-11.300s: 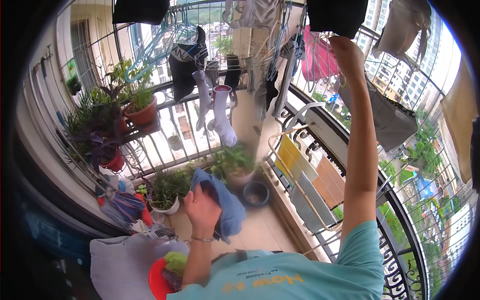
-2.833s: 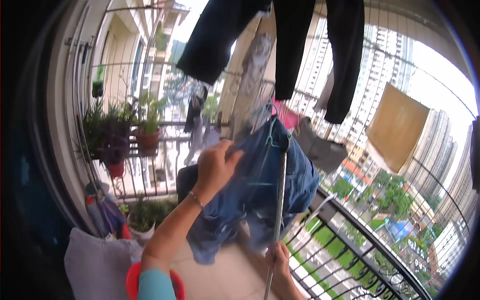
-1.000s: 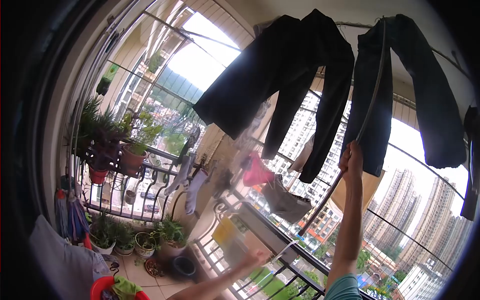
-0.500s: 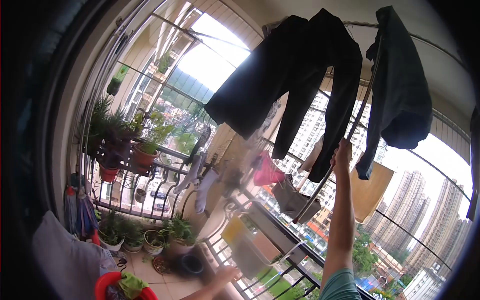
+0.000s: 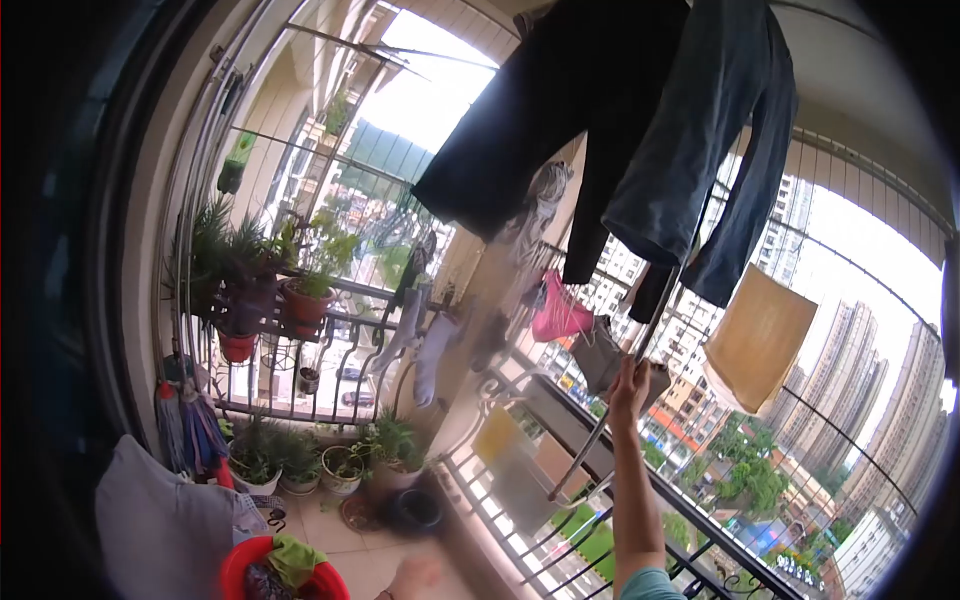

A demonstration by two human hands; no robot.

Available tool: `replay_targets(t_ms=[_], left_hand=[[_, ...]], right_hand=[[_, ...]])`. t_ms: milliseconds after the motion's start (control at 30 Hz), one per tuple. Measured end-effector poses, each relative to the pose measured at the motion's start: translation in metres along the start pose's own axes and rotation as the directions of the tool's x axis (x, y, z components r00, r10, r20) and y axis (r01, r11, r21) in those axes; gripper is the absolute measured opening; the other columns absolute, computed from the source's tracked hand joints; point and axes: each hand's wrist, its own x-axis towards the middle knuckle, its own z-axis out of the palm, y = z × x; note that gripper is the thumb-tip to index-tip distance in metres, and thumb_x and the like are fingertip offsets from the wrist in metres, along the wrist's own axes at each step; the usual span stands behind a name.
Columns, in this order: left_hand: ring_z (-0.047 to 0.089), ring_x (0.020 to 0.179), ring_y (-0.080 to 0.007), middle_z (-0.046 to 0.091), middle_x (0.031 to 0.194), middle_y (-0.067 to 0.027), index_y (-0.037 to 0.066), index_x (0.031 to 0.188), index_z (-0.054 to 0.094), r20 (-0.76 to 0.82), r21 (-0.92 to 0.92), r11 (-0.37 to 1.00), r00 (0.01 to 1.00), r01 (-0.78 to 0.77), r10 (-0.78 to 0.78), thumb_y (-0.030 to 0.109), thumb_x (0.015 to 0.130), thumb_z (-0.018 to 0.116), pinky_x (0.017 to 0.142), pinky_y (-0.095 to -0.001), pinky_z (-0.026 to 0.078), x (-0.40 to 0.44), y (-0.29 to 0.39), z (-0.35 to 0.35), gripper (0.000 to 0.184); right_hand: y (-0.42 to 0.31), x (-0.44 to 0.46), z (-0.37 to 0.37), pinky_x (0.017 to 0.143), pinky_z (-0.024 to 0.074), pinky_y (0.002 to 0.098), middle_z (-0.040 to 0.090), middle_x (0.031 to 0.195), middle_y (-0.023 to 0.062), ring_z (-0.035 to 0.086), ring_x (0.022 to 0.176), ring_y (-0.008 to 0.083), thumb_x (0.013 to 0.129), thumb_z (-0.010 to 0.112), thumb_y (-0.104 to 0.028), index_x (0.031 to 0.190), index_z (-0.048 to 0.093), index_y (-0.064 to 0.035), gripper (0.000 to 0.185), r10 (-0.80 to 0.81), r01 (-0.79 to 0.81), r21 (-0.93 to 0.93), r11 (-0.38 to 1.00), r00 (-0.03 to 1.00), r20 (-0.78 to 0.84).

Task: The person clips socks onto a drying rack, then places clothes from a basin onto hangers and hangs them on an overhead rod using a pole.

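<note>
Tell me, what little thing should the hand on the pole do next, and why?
Maybe the right hand should gently ease the pole away from the black trousers, because the pole reaches up to the jeans, which overlap them. Its top is hidden.

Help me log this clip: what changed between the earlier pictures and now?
The blue jeans, low in front of the person earlier, have gone up beside the black trousers. The right hand has taken hold of the pole; the left hand, earlier at the jeans, is down away from them. Socks and red basin stayed put.
</note>
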Motion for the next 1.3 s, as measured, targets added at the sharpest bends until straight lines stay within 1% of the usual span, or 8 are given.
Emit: replay_targets(t_ms=[67,167,233,467,700,833,1133,1300], left_hand=[[0.062,0.054,-0.0134,0.064,0.069,-0.0026,0.01,0.076,0.062,0.039,-0.063,0.99,0.991,-0.125,0.127,0.027,0.079,0.061,0.047,-0.0266,0.038,-0.003,-0.034,-0.019,0.018],[0.062,0.054,-0.0136,0.064,0.069,-0.0028,0.01,0.077,0.062,-0.05,0.245,0.967,0.995,-0.072,0.087,0.026,0.08,0.061,0.046,-0.0265,0.038,0.011,-0.081,-0.049,0.017],[0.062,0.054,-0.0139,0.064,0.068,-0.0033,0.01,0.076,0.062,-0.118,0.172,0.984,0.993,0.039,-0.018,0.026,0.08,0.061,0.045,-0.0261,0.038,-0.022,-0.094,-0.058,0.017],[0.056,0.05,-0.0128,0.062,0.067,-0.0045,0.007,0.081,0.06,-0.359,0.021,0.961,0.899,0.277,-0.251,0.019,0.084,0.058,0.041,-0.0228,0.037,-0.073,-0.054,-0.071,0.012],[0.05,0.045,-0.0046,0.057,0.063,0.0011,0.009,0.083,0.059,-0.431,-0.112,0.953,0.85,0.282,-0.302,0.02,0.089,0.056,0.037,-0.0172,0.03,-0.101,-0.043,-0.069,0.012],[0.05,0.054,-0.0066,0.057,0.064,0.0004,0.006,0.078,0.062,-0.547,-0.014,0.953,0.796,0.302,-0.26,0.017,0.089,0.057,0.047,-0.0217,0.038,-0.11,-0.065,-0.076,0.016],[0.058,0.053,-0.0115,0.062,0.066,-0.0038,0.007,0.083,0.062,-0.755,-0.233,0.798,0.415,0.555,-0.508,0.029,0.084,0.061,0.044,-0.0244,0.038,-0.156,-0.098,-0.06,0.022],[0.056,0.054,-0.0104,0.06,0.069,0.0006,0.014,0.083,0.06,-0.787,-0.386,0.728,0.21,0.567,-0.581,0.032,0.081,0.06,0.051,-0.0271,0.037,-0.175,-0.11,-0.048,0.019]], right_hand=[[0.033,-0.05,-0.01,0.04,0.0331,0.0203,0.038,0.059,-0.0035,0.04,0.046,0.0036,0.096,0.05,-0.024,0.086,0.046,-0.011,0.017,0.036,-0.037,0.025,0.999,0.999,0.014],[0.134,-0.127,-0.042,0.049,0.0408,0.0214,0.045,0.069,-0.0009,0.045,0.054,0.0073,0.09,0.055,-0.015,0.087,0.045,-0.0093,0.012,0.064,-0.065,0.063,0.996,0.998,0.011],[0.175,-0.185,-0.069,0.063,0.0478,0.0252,0.048,0.081,0.002,0.051,0.069,0.0101,0.081,0.054,-0.003,0.091,0.047,-0.0065,0.013,0.217,-0.222,0.042,0.974,0.972,0.092],[0.222,-0.29,-0.138,0.061,0.0391,0.0234,0.046,0.076,0.0001,0.047,0.07,0.0092,0.083,0.05,-0.002,0.093,0.052,-0.004,0.011,0.522,-0.522,-0.029,0.852,0.853,-0.016],[0.285,-0.307,-0.242,0.071,0.0385,0.0232,0.055,0.08,-0.001,0.049,0.075,0.0091,0.084,0.059,-0.005,0.087,0.056,-0.005,0.004,0.543,-0.584,-0.086,0.807,0.792,-0.279],[0.343,-0.32,-0.315,0.072,0.0388,0.0275,0.056,0.083,0.0011,0.048,0.076,0.0119,0.081,0.062,-0.001,0.081,0.057,-0.007,0.009,0.405,-0.493,-0.195,0.848,0.84,-0.363],[0.454,-0.348,-0.417,0.059,0.0333,0.0313,0.051,0.078,0.0002,0.047,0.072,0.0136,0.078,0.068,-0.006,0.084,0.051,-0.0112,0.019,0.728,-0.738,-0.337,0.585,0.661,-0.183],[0.477,-0.334,-0.399,0.07,0.0515,0.038,0.058,0.093,0.0103,0.056,0.087,0.0231,0.076,0.066,-0.007,0.093,0.058,-0.007,0.019,0.8,-0.917,-0.255,0.308,0.394,-0.452]])
